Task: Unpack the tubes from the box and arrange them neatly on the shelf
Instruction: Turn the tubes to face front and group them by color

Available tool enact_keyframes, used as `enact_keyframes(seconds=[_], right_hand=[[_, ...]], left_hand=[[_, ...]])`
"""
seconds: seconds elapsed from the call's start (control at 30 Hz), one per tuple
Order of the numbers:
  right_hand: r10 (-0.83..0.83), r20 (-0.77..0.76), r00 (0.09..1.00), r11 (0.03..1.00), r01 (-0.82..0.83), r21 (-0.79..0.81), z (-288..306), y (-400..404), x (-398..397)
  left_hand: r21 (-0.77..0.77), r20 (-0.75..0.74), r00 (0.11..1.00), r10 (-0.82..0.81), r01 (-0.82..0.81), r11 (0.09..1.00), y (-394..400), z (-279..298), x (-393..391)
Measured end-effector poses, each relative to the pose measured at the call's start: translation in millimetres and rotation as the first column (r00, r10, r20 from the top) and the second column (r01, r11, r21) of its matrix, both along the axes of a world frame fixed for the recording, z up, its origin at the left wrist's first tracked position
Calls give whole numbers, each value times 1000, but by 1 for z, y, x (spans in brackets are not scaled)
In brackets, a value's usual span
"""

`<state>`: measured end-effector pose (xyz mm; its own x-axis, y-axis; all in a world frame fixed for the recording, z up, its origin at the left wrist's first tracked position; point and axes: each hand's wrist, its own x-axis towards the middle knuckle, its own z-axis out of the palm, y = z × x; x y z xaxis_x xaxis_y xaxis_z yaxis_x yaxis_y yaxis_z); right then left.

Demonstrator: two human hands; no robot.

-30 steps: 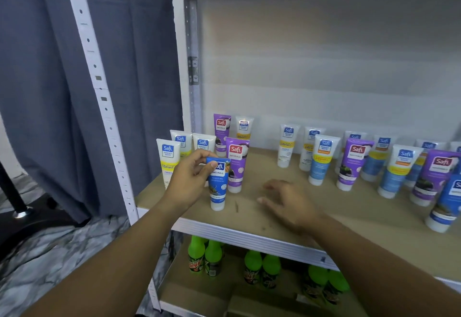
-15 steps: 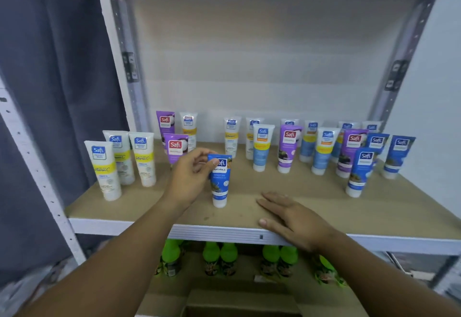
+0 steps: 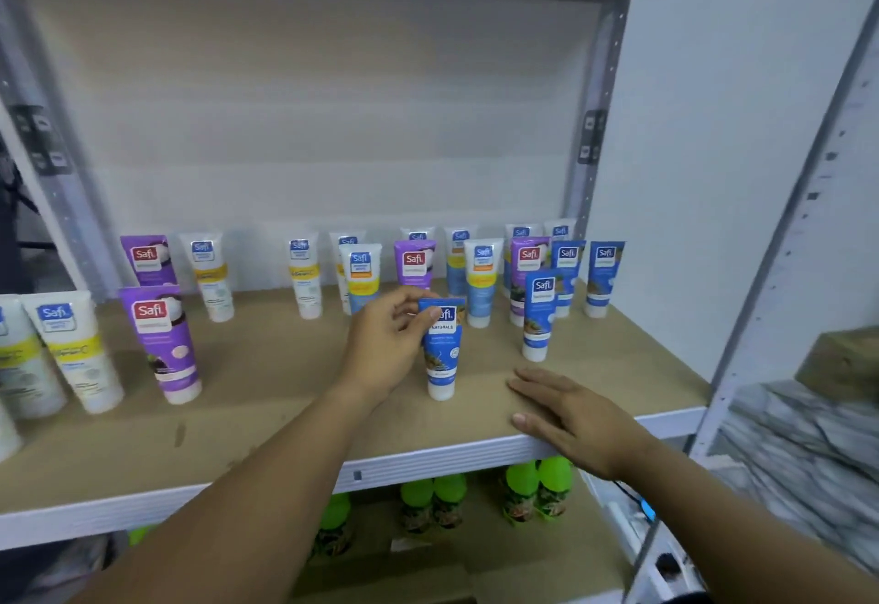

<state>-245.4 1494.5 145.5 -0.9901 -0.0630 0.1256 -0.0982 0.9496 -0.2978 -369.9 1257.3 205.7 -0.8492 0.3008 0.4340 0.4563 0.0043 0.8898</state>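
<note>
Blue plastic tube with a white cap [image 3: 442, 351] stands cap-down near the front of the tan wooden shelf board [image 3: 266, 380], pinched near its top between the thumb and fingers of the left hand [image 3: 387, 346]. The right hand [image 3: 571, 418] lies flat, fingers straight, on the board's front edge, just right of the tube. Purple, white and blue tubes stand behind in rows.

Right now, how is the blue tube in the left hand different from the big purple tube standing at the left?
The blue tube is blue with a white cap; the purple tube is purple and white. The left hand pinches the blue tube near its top; nothing touches the purple tube. In this view the purple tube leans and the blue tube stands straighter. Both stand cap-down on the shelf.
</note>
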Motion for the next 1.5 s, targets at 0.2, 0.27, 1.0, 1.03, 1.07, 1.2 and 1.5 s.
enact_keyframes(seconds=[0.2,0.27,1.0,1.03,1.07,1.2,1.5], right_hand=[[-59,-16,998,998,58,-30,-5,39,18],[-63,-17,998,997,62,-38,-4,48,22],[-84,-117,990,996,82,-14,-7,98,41],[-80,-118,990,997,79,-17,-8,100,41],[-79,-118,990,997,77,-21,-9,101,41],[-83,-129,988,996,80,-30,-11,102,41],[-104,-131,986,994,97,-57,-12,101,40]], left_hand=[[-36,-12,1000,-24,24,999,51,0,14],[-34,-21,1000,-14,13,999,60,-1,18],[-315,-185,981,-65,3,949,195,27,33],[-343,-200,977,-72,-1,939,197,30,32],[-378,-209,974,-92,6,926,198,34,31],[-609,-231,938,-256,66,791,197,55,23],[-850,-304,831,-467,-15,526,212,91,8]])
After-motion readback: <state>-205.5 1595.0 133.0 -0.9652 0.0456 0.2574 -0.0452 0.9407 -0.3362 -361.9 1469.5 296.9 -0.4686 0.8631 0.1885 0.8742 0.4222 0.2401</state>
